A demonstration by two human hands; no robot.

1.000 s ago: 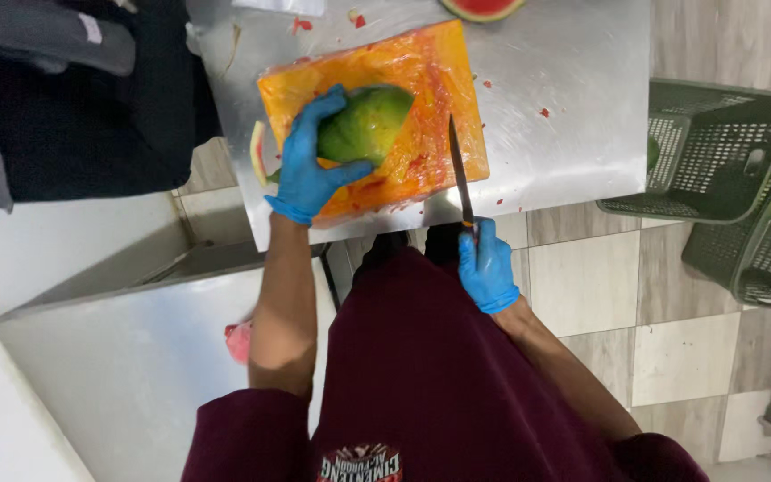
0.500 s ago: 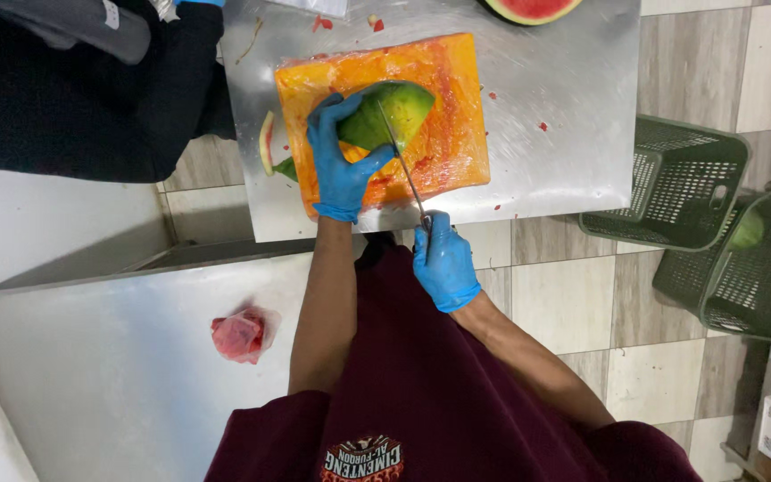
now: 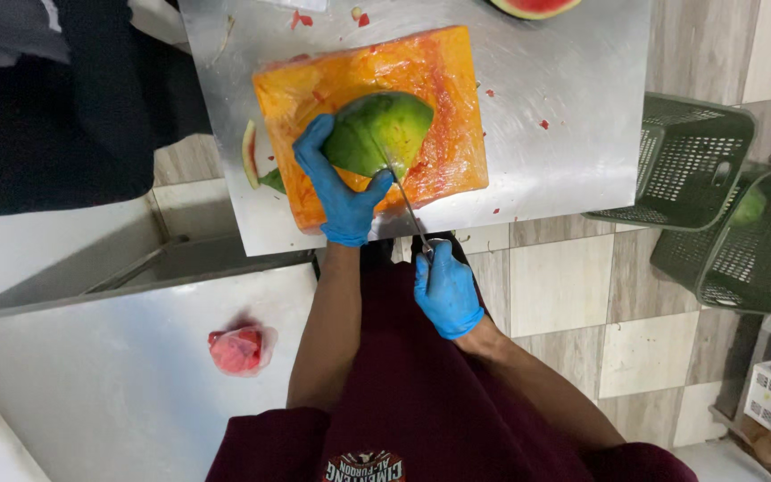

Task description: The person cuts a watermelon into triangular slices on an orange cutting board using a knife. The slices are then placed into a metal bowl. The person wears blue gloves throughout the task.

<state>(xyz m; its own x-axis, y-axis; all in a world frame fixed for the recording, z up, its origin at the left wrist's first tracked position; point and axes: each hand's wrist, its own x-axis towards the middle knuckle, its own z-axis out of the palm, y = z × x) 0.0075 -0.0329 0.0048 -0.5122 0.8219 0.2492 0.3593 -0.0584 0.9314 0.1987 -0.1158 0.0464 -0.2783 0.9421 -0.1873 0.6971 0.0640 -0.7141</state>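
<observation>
On orange board point(image 3: 439, 80), green melon point(image 3: 381, 129)

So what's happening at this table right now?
A person in blue gloves is cutting a green watermelon piece on an orange cutting board that lies on a steel table. The left hand steadies the melon from the near side, while the right hand holds a knife with its blade laid against the rind. A thin rind slice lies left of the board. Two green baskets stand on the floor to the right.
</observation>
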